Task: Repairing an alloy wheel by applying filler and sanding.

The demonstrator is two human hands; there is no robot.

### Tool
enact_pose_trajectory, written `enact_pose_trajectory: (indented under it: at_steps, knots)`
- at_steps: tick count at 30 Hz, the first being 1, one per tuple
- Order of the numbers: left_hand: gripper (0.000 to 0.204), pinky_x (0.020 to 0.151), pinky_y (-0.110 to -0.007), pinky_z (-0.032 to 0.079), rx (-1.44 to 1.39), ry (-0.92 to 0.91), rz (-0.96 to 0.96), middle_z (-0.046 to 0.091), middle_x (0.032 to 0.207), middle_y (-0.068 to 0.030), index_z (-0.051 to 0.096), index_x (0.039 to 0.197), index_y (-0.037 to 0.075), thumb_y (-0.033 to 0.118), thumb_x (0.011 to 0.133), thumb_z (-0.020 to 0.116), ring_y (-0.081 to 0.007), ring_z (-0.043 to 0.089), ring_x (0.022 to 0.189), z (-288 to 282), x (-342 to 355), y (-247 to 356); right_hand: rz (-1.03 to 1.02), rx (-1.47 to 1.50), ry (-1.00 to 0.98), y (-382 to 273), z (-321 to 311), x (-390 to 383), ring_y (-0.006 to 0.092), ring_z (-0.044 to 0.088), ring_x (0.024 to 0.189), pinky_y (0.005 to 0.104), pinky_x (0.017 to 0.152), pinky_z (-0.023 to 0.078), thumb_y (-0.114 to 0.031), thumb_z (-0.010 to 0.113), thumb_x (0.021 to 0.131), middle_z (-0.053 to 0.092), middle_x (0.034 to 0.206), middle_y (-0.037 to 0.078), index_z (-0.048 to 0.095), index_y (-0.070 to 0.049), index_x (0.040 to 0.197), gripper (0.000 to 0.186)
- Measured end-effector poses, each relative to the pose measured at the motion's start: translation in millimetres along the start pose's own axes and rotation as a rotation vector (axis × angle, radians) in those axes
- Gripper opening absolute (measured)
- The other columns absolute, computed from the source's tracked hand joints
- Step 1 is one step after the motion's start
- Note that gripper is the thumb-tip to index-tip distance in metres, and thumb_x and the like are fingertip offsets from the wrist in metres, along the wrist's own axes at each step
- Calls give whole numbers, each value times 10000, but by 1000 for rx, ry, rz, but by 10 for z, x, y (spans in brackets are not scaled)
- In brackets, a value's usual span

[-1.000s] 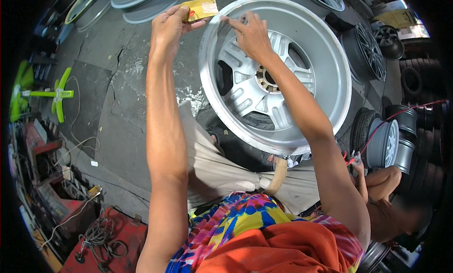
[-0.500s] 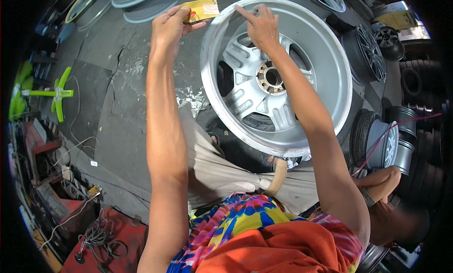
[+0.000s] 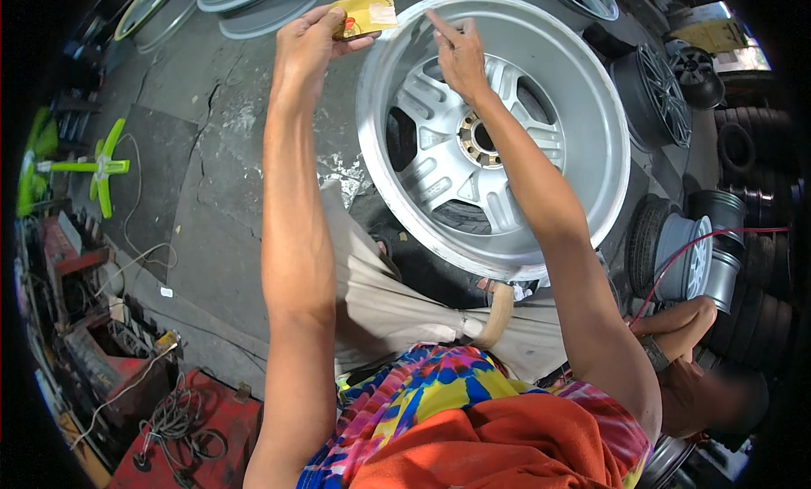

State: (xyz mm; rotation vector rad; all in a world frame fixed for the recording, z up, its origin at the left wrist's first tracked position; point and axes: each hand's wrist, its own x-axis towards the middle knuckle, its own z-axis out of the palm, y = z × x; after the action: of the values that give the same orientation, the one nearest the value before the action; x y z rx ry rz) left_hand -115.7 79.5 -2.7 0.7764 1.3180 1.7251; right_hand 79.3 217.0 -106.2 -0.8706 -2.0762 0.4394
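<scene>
Near the top centre of the frame, silver alloy wheel [image 3: 486, 180], bare of tyre, tilted toward the camera; spokes, slotted hub ring and deep barrel visible, outer lip whitish and scuffed.

Left hand [image 3: 306, 49]: at the left of the wheel's upper lip, closed on a yellow printed packet [image 3: 363, 17], thumb across the near face, fingers behind and below. Packet lies roughly level, its right end overlapping or just beside the lip; contact cannot be told.

Markings: packet face carries a red printed motif toward its left end, a pale rectangular label at its right end, small dark marks along the top edge. Wheel spokes bear raised, cast-looking characters, too small to make out.

Right hand [image 3: 463, 62]: grips nothing visible; index finger extended to the inner edge of the upper-left lip, other fingers partly bent. Fingertip contact uncertain.

Surroundings: bright green fan [image 3: 108, 166] at left; small white tag [image 3: 166, 292] on the floor, its print illegible; red machine [image 3: 228, 421] with looped cable [image 3: 173, 421] at lower left. Right side: dark multi-spoke wheel [image 3: 659, 96], black tyre [image 3: 646, 240] against a grey wheel [image 3: 680, 256], red hose [image 3: 718, 232] curving across. Lower right: another person [image 3: 676, 392], partly behind the wearer's right arm.
</scene>
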Motion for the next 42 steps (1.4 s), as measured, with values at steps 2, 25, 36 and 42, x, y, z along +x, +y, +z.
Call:
enact_pose_trajectory:
  at_steps: [2, 25, 36, 42]
  knots:
    - [355, 762, -321, 638, -3, 4, 4, 626, 1087, -288, 533, 1201, -185, 98, 988, 517, -311, 712, 868, -9, -4, 0, 22, 132, -53, -103, -23, -49, 288, 537, 929, 383, 865, 430, -187, 565, 949, 507, 956, 107, 676, -277, 1254, 337]
    - [412, 808, -284, 618, 35, -29, 1, 631, 1152, -248, 504, 1267, -157, 146, 991, 539, -277, 717, 917, 11, -14, 6, -56, -323, 96, 135, -135, 227, 271, 542, 910, 400, 812, 434, -151, 608, 913, 534, 932, 83, 672, -350, 1247, 394]
    - [385, 798, -283, 613, 30, 9, -15, 648, 1135, -233, 529, 1245, -141, 148, 991, 542, -269, 721, 906, -42, -47, 39, -281, -2, -229, -332, 0, -261, 297, 531, 908, 414, 824, 440, -135, 620, 879, 516, 939, 94, 718, -184, 1140, 283]
    - [356, 799, -299, 624, -40, 23, 17, 646, 1123, -243, 540, 1223, -148, 124, 994, 530, -282, 718, 902, -65, 14, 13, -151, 258, -250, -415, 19, -341, 254, 522, 923, 349, 898, 435, -114, 565, 935, 476, 986, 104, 630, -178, 1314, 389]
